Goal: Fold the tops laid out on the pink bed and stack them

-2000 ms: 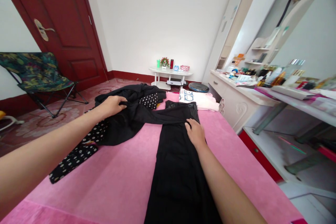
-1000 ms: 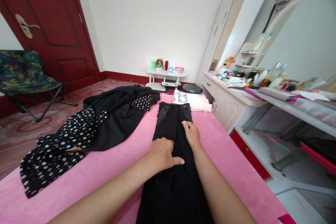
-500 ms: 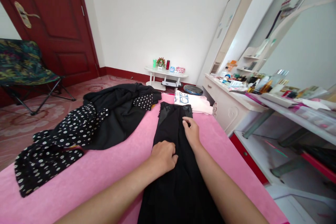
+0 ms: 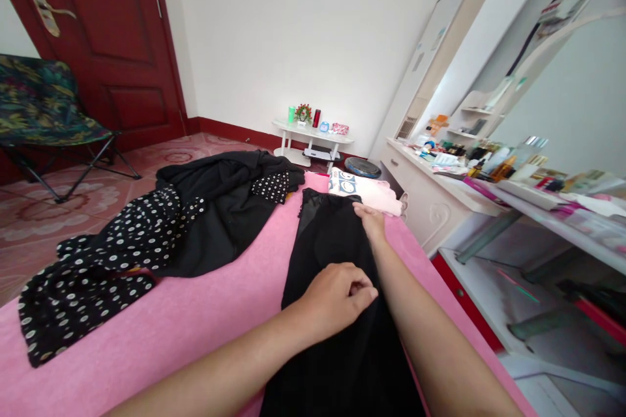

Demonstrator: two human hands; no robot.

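A: What are the hands doing in the head view?
B: The left hand [image 4: 337,296] is loosely curled, thumb near its bent fingers, over the middle of a long black cloth garment [image 4: 337,368]. I can't tell whether it pinches any fabric. The right hand [image 4: 370,218] has its fingers close together at the garment's far right edge; whether they grip it, I can't tell either.
A: And how does the garment look?
B: Mostly matt and fairly smooth, with a shinier black panel [image 4: 309,210] at the far left corner. It widens toward the near end, which runs out of view.
A: Where is it?
B: Lengthwise on a pink plush cover [image 4: 220,300], near a folded pale pink cloth with blue-and-white squares [image 4: 366,190]. Black fabric with white dots [image 4: 112,241] lies apart, leftward.
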